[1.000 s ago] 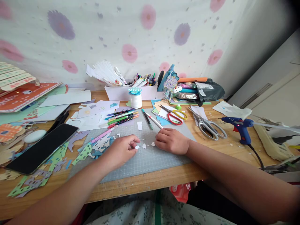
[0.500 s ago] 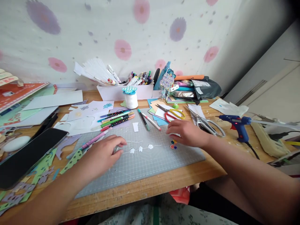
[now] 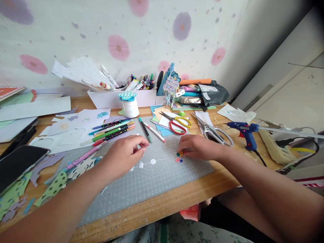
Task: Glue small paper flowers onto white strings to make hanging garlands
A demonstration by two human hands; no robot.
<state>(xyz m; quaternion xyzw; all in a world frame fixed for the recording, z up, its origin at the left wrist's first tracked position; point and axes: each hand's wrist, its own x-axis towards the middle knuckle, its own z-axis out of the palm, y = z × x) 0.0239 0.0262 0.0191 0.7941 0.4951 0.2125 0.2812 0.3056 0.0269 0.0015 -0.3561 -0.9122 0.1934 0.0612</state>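
My right hand (image 3: 196, 147) is at the right of the grey cutting mat (image 3: 162, 182), its fingers closed down on a small coloured flower cutout (image 3: 178, 154). Just below lie more small flowers, red and blue (image 3: 179, 160). Over the middle left of the mat, my left hand (image 3: 128, 153) is loosely curled, with a gap between thumb and fingers and nothing visible in it. A thin white string with small white flowers (image 3: 153, 162) lies flat on the mat below and right of that hand; the hand and forearm hide its left end.
Several markers (image 3: 113, 131) lie left of centre, behind my left hand. Red-and-yellow scissors (image 3: 177, 121), larger silver scissors (image 3: 215, 131) and a blue glue gun (image 3: 246, 131) lie to the right. A white thread spool (image 3: 131, 108) stands at the back. A phone (image 3: 20, 165) lies left among paper scraps.
My left hand has come away from the string's left end, moving up and right over the mat. My right hand has lowered its fingers onto the coloured flowers. The view has turned slightly right.
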